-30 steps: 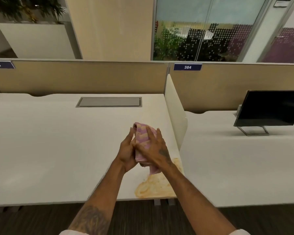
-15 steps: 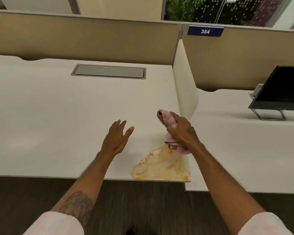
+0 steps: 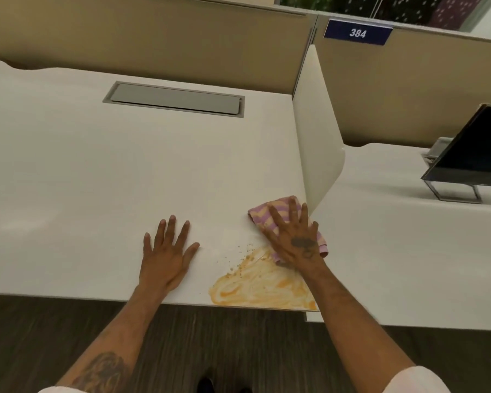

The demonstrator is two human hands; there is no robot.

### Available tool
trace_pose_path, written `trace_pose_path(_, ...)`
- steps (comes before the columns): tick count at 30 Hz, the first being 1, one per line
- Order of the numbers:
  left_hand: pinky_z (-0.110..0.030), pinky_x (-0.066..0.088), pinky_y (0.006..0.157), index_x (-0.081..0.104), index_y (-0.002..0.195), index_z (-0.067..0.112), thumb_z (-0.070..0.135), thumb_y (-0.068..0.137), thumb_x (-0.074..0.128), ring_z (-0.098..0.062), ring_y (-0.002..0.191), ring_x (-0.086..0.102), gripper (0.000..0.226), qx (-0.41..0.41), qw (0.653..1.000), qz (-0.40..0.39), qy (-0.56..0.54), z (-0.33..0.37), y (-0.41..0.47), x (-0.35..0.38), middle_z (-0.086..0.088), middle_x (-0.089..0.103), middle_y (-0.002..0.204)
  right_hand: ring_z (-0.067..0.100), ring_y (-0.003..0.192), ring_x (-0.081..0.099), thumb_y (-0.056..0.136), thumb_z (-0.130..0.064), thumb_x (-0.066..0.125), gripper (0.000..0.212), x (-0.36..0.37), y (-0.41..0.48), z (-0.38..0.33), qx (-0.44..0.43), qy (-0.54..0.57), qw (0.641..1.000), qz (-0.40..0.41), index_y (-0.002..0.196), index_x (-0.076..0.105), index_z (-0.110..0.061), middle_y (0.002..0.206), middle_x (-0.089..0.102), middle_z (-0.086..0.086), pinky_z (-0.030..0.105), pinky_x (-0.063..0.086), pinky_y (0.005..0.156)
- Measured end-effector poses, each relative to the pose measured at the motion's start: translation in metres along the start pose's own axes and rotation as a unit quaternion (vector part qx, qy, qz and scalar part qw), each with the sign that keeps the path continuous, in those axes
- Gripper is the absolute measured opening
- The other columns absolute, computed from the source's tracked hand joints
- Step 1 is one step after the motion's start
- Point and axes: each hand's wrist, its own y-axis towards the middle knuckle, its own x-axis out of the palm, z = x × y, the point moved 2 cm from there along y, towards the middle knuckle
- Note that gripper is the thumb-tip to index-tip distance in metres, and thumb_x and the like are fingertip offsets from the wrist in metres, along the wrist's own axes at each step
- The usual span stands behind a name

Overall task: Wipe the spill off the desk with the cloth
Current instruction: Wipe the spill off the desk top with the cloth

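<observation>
An orange smeared spill covers the front right corner of the white desk, with small crumbs at its upper left. A pink and yellow striped cloth lies flat on the desk at the spill's far edge. My right hand presses down on the cloth with fingers spread; the cloth's near part is hidden under the palm. My left hand rests flat on the bare desk, left of the spill, fingers apart and holding nothing.
A white divider panel stands just right of the cloth. A grey cable hatch is set into the desk's back. A dark monitor stands on the neighbouring desk at right. Tan partition walls run along the back.
Both hands held the bunched cloth together, then the left hand let go and settled flat on the desk. The right hand lowered the cloth onto the desk and spread over it.
</observation>
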Motion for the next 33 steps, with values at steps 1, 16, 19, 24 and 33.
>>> trace_pose_path(1, -0.056, 0.009, 0.121, 0.002, 0.158, 0.030, 0.068, 0.085, -0.012, -0.026, 0.155, 0.000, 0.083, -0.001, 1.000, 0.004, 0.002, -0.001, 0.000, 0.002, -0.006, -0.001, 0.168, 0.046, 0.149, -0.004, 0.092, -0.066, 0.045, 0.087, 0.000, 0.000, -0.002, 0.002, -0.002, 1.000, -0.005, 0.154, -0.011, -0.042, 0.164, -0.019, 0.016, 0.066, 0.027, 0.109)
trace_pose_path(16, -0.059, 0.013, 0.120, 0.011, 0.159, 0.028, 0.065, 0.092, 0.000, -0.028, 0.154, 0.008, 0.078, 0.013, 0.999, 0.040, -0.017, -0.001, -0.002, 0.001, -0.007, 0.009, 0.167, 0.036, 0.149, 0.014, 0.098, -0.061, 0.025, 0.061, 0.021, -0.025, 0.009, 0.037, 0.040, 0.998, 0.020, 0.155, 0.006, -0.048, 0.167, -0.006, 0.002, 0.059, 0.023, 0.113)
trace_pose_path(19, -0.058, 0.012, 0.121, 0.008, 0.159, 0.029, 0.065, 0.090, -0.004, -0.028, 0.155, 0.005, 0.079, 0.014, 0.999, 0.040, -0.008, -0.001, -0.002, 0.001, -0.007, 0.006, 0.168, 0.041, 0.145, 0.021, 0.098, -0.061, 0.029, 0.059, 0.016, -0.011, 0.003, 0.122, 0.068, 0.990, 0.030, 0.154, 0.017, -0.047, 0.167, 0.001, 0.005, 0.060, 0.029, 0.111)
trace_pose_path(24, -0.057, 0.008, 0.122, 0.004, 0.159, 0.030, 0.061, 0.098, 0.003, -0.026, 0.155, -0.001, 0.068, 0.013, 0.999, 0.041, -0.011, -0.001, 0.000, 0.004, -0.005, 0.001, 0.168, 0.041, 0.144, 0.022, 0.099, -0.053, 0.031, 0.058, 0.014, -0.003, -0.029, 0.102, 0.072, 0.991, 0.037, 0.155, 0.021, -0.041, 0.167, 0.003, 0.008, 0.058, 0.025, 0.113)
trace_pose_path(33, -0.056, 0.007, 0.122, 0.001, 0.159, 0.032, 0.061, 0.095, 0.004, -0.024, 0.155, -0.003, 0.070, 0.013, 0.999, 0.036, -0.006, -0.003, -0.001, 0.005, -0.004, -0.002, 0.169, 0.033, 0.148, 0.015, 0.097, -0.056, 0.030, 0.060, 0.022, -0.053, -0.020, 0.081, 0.031, 0.996, 0.014, 0.154, 0.015, -0.046, 0.168, -0.003, -0.002, 0.060, 0.020, 0.114)
